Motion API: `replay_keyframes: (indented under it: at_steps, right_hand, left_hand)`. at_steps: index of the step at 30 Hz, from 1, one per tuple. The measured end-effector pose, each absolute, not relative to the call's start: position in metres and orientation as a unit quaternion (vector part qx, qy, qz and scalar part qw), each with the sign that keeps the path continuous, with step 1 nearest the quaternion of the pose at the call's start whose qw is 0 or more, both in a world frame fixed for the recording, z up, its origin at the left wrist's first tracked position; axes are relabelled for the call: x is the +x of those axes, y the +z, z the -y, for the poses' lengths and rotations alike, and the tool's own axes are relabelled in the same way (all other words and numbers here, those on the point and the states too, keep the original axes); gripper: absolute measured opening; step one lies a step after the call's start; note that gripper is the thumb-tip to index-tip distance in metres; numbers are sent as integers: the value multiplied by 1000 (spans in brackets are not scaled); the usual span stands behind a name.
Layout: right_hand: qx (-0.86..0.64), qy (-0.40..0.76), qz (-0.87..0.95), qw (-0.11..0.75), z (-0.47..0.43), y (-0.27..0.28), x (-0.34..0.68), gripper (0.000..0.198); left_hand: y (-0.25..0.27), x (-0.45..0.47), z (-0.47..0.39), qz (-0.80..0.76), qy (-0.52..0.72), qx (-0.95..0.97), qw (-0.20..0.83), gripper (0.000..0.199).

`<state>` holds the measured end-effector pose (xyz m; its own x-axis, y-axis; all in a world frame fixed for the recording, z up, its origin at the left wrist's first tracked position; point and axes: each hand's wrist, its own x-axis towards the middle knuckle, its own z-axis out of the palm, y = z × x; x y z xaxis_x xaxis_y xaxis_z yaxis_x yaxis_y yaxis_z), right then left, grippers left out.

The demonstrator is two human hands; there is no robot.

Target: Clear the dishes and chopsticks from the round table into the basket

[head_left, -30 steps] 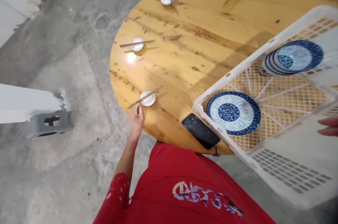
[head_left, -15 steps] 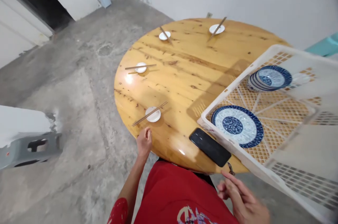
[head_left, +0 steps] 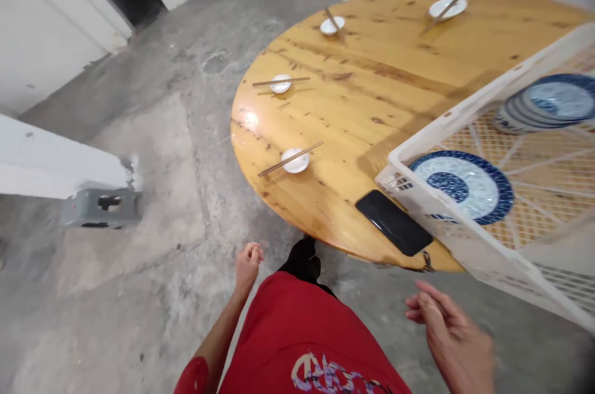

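Note:
My left hand (head_left: 248, 265) hangs over the floor, off the table's edge, with its fingers curled into a loose fist and nothing visible in it. My right hand (head_left: 453, 335) is in the air near the front edge, fingers loosely stretched and empty. Nearest to it on the table lies a black phone (head_left: 394, 222). A small white dish (head_left: 302, 164) sits near the table's front left, with a pair of chopsticks (head_left: 274, 167) laid across it. Farther round the edge are another dish (head_left: 281, 88), a dish (head_left: 329, 27) and a dish (head_left: 453, 10), each with chopsticks across it.
A white plastic basket (head_left: 469, 230) stands at the right of the round wooden table (head_left: 325, 115). It holds a blue-rimmed plate (head_left: 483, 186) and stacked bowls (head_left: 564, 96). On the concrete floor to the left is a grey stool (head_left: 100, 208) beside a white wall end.
The view has shifted so the table now appears higher and farther right. My left hand has left the table's edge and is over the floor. The dishes and phone stay put on the table.

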<state>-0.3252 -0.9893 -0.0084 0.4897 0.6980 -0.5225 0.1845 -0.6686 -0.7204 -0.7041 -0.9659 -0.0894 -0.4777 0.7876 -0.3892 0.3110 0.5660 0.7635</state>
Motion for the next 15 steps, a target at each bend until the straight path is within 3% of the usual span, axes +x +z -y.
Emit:
replay_keyframes:
  at_steps: [7,15]
  right_hand:
    - [-746,539,284,268,1022,-42,-392,57]
    - [-725,512,357,291,971,-40,-449,54]
  left_hand:
    - [-86,-749,1060,-850,322,171,379,38]
    - [-92,-816,1025,-820,424,53,380,46]
